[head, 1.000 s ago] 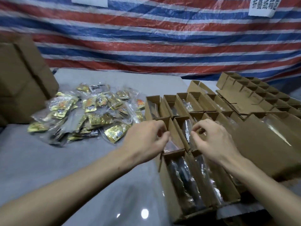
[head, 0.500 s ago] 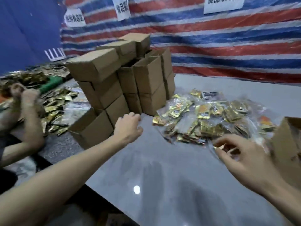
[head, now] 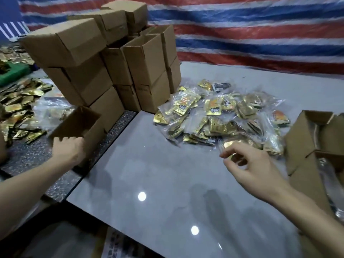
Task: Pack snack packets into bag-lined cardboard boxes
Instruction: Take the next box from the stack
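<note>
Hands were split between two errands. The left hand (head: 67, 150) curled its fingers round the lower rim of an open cardboard box (head: 80, 121) at the foot of the stack of cardboard boxes (head: 111, 67), left of centre. The right hand (head: 255, 170) hung over the grey table (head: 158, 183) with thumb and forefinger drawn together at a gold packet (head: 229, 146) on the near edge of the pile of snack packets (head: 219, 116) – whether it truly had hold could not be told. Bag-lined boxes (head: 305, 146) stood at the right edge. The step looked like fetching a fresh box and the next packets. The next move would call for drawing that box clear without toppling the stack, then a firm pinch on the slippery wrap.
</note>
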Demonstrator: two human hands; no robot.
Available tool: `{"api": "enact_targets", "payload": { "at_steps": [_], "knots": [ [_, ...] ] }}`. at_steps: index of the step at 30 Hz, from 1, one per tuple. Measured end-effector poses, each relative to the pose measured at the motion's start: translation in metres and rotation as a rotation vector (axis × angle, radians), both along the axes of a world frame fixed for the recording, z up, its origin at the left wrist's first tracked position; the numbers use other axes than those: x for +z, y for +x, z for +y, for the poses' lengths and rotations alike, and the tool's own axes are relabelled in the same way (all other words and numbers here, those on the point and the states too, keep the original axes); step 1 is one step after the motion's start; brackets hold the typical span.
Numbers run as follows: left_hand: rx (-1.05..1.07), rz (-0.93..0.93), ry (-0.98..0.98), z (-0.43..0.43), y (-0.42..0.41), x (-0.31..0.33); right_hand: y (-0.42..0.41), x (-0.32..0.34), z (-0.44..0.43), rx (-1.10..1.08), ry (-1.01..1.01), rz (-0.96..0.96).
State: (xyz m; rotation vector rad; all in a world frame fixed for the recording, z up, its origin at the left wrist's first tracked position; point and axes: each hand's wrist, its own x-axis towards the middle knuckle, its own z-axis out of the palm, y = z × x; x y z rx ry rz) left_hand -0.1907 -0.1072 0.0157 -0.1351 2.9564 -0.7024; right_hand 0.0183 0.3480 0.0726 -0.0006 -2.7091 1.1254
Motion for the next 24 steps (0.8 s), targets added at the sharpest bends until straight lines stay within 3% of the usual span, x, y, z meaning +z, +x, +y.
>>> {"api": "enact_targets", "payload": {
  "at_steps": [9, 16, 21, 24],
  "knots": [
    [-0.354, -0.142, 0.040, 0.119, 0.079, 0.006, 0.008, -0.011, 0.000, 0.033, 0.033, -0.017],
    [-0.668, -0.074, 0.279, 0.200, 0.142, 0.030, 0.019, -0.011, 0.008, 0.019, 0.078, -0.067],
    [-1.222, 0.088, 0.449, 0.225, 0.163, 0.023, 0.028, -0.022, 0.022, -0.016, 0.187, -0.161],
    [-1.404, 0.092, 0.523, 0.221, 0.154, 0.010, 0.032, -0.027, 0.029, -0.003, 0.301, -0.216]
  ]
}}
